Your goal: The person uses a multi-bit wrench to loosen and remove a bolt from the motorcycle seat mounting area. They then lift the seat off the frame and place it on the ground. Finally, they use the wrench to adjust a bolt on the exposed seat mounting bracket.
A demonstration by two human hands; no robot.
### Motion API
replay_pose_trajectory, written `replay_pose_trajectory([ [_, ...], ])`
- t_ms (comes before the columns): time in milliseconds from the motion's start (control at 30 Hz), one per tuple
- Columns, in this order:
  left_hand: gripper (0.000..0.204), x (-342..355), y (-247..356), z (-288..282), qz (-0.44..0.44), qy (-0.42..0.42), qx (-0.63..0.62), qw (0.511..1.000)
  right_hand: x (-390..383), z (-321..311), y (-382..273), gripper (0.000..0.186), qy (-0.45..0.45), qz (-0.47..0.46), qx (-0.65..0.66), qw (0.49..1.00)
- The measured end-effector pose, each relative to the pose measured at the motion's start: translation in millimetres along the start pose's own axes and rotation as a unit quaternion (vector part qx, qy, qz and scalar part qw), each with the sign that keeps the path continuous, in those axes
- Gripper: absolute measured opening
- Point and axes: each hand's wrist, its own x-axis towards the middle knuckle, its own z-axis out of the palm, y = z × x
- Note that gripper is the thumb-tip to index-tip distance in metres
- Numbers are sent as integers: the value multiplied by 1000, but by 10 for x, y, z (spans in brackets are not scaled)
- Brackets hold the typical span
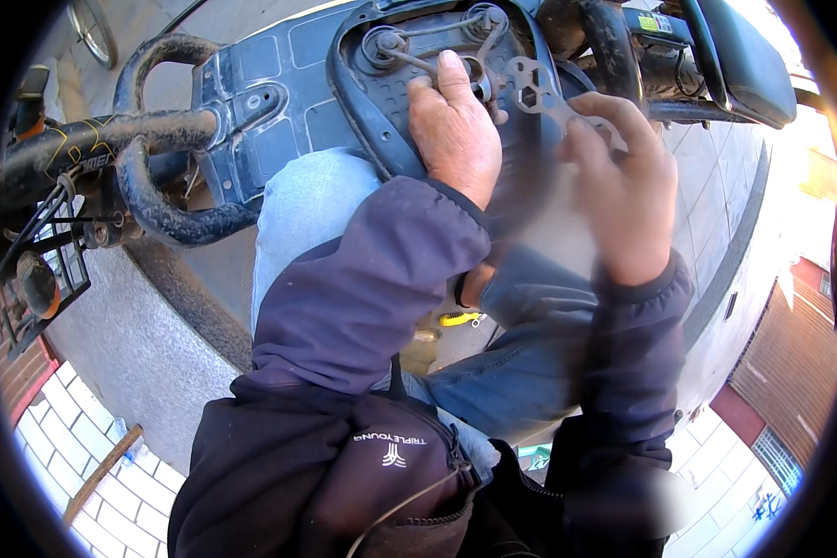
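Observation:
My right hand [628, 177], partly blurred, grips a flat silver multi-hole wrench [530, 88], whose wide end points toward my left hand. My left hand [456, 130] is closed around a small round metal fitting [481, 84], thumb on top. This fitting sits over a dark recessed panel with a thick black rubber rim [349, 93] on a dusty two-wheeler's body. Bent metal rods run from there to two round bolted mounts, one [386, 45] on the left and one [486, 20] at the top. The wrench's far end is hidden in my fingers.
Thick black tube bars [167, 209] stick out at the left, near a wire basket [65, 232]. A dark padded seat [749, 60] is at the upper right. Below my arms, a yellow-handled tool [458, 319] lies between my legs. A grey stone ledge [149, 325] runs along the left.

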Motion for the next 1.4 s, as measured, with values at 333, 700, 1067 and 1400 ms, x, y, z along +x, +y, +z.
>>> replay_pose_trajectory([
  [333,45,-1,-13,26,13,11,-30,999,400,-6,-129,14,-65,-212,-167,961],
  [700,42,-45,57,23,-20,5,-22,1000,746,88,-685,16,-200,-238,-277,909],
  [1067,44,1,15,6,4,24,-29,999,237,271,-62,7,15,-295,-261,919],
  [1400,46,34,-44,23,0,14,8,1000,-352,474,592,48,114,-220,-253,935],
])
